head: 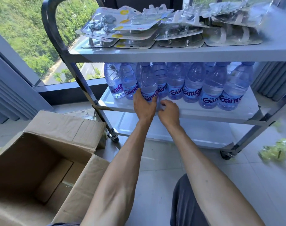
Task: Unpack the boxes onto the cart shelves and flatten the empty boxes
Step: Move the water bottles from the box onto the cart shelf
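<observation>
Nearest to me, at lower left, the cardboard box stands open on the tiled floor, flaps spread, its interior showing only bare cardboard. Both my forearms extend from the bottom edge toward the cart.

My left hand reaches onto the middle shelf, fingers curled around the lower body of one water bottle standing upright at the shelf's front. My right hand sits just beside it, fingers curled loosely near the bottle's base; I cannot tell whether they hold anything.

Behind, a row of bottles stands upright along the same shelf. The bottom shelf lies beneath. The top shelf carries overlapping blister packs. Green scraps lie on the floor at right. Farthest, a window shows greenery.
</observation>
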`<action>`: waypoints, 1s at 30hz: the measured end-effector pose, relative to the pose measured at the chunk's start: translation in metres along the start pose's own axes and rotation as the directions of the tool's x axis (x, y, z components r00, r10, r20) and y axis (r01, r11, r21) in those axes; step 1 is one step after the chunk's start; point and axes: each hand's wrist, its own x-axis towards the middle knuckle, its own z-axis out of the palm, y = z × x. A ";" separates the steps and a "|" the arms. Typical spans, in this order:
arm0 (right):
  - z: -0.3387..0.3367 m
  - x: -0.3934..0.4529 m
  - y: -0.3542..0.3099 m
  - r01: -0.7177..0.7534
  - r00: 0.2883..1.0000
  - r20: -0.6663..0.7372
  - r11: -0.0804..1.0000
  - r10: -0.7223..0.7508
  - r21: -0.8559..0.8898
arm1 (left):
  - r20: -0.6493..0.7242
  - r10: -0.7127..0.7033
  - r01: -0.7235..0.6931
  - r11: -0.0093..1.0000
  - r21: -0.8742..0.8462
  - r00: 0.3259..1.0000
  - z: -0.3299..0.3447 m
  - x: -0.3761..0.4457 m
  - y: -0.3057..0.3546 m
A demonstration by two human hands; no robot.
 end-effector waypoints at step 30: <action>-0.010 0.010 -0.019 -0.066 0.998 0.004 0.949 0.071 -0.308 | -0.034 -0.098 0.096 0.995 -0.037 0.995 0.007 0.006 -0.013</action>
